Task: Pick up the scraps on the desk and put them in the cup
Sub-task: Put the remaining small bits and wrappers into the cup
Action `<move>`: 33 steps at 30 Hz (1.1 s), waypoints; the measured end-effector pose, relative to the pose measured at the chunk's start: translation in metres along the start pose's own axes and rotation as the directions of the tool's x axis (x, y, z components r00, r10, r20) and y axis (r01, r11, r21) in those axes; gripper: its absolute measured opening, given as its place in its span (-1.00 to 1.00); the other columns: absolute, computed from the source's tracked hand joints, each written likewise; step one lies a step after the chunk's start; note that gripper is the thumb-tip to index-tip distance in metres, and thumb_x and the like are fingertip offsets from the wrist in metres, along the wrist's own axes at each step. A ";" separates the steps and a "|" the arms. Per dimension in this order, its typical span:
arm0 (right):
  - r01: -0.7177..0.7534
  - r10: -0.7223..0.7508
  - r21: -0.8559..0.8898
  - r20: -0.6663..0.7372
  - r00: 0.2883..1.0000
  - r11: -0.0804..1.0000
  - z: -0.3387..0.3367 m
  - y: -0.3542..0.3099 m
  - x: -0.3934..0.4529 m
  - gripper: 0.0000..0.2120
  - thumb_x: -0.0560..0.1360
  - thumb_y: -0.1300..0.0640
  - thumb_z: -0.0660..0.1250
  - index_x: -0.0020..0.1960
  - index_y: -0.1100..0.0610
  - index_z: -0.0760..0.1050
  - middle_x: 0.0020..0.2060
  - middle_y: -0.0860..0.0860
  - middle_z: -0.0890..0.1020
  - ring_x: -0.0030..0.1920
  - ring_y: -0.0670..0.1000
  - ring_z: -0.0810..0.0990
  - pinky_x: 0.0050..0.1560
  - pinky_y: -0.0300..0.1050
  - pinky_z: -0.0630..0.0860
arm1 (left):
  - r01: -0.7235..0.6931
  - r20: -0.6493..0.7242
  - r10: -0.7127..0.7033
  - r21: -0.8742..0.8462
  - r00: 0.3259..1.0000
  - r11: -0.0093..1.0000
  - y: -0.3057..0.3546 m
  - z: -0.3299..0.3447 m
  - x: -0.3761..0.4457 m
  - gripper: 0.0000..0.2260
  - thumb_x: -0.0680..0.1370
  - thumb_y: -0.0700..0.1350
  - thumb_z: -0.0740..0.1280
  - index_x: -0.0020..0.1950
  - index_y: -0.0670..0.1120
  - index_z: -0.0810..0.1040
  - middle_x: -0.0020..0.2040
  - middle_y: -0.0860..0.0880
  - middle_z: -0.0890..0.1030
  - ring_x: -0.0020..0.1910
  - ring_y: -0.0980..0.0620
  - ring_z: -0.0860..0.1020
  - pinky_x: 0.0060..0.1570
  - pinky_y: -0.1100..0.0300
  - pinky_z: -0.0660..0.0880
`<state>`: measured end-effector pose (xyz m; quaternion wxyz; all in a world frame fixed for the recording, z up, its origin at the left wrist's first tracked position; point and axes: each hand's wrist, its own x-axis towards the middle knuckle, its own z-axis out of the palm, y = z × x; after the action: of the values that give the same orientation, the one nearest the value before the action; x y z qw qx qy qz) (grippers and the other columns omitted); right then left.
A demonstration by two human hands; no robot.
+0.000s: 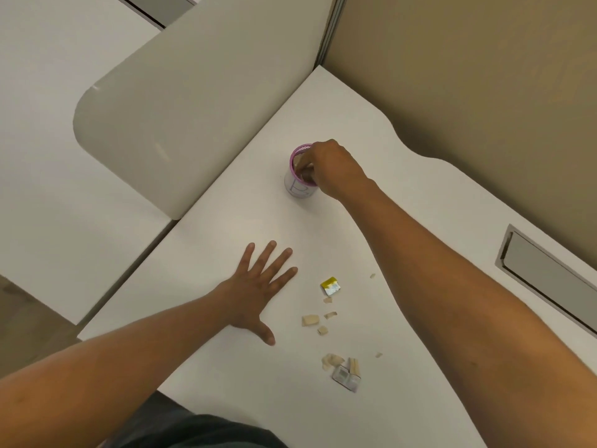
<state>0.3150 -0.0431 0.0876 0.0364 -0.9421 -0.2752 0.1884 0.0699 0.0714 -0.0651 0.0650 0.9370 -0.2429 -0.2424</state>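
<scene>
A white cup (298, 188) with a pink rim stands upright on the white desk (226, 227). My right hand (329, 168) hovers over the cup's mouth, fingertips pinched together at the opening; what they hold is hidden. My left hand (258, 286) lies flat on the desk with fingers spread, holding nothing. Several scraps lie to its right: a yellow and silver wrapper piece (330, 285), small tan paper bits (310, 320), and a grey folded piece beside tan scraps (346, 376) nearer me.
A grey rounded partition (181, 108) stands at the desk's left. A tan panel wall (484, 76) bounds the back right. A recessed grey cable hatch (546, 279) sits at the right of the desk. Two tiny tan crumbs (372, 275) lie under my right forearm.
</scene>
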 end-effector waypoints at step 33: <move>-0.298 0.371 0.711 0.057 0.927 0.636 0.209 0.017 -0.290 -0.34 0.29 0.31 0.55 0.29 -0.05 0.40 0.13 -0.07 0.34 0.10 0.01 0.52 -0.04 -0.12 0.66 | 0.082 0.095 -0.085 0.035 0.992 0.996 0.006 -0.011 -0.001 0.36 0.08 0.82 0.03 0.53 0.13 -0.62 0.59 -0.07 -0.59 0.55 -0.25 -0.60 0.51 -0.42 -0.42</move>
<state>0.0192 -0.2189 -0.0120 0.3728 -0.8968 -0.0001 0.2383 0.0718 0.0668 -0.0538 0.0284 0.9344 -0.2102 -0.2861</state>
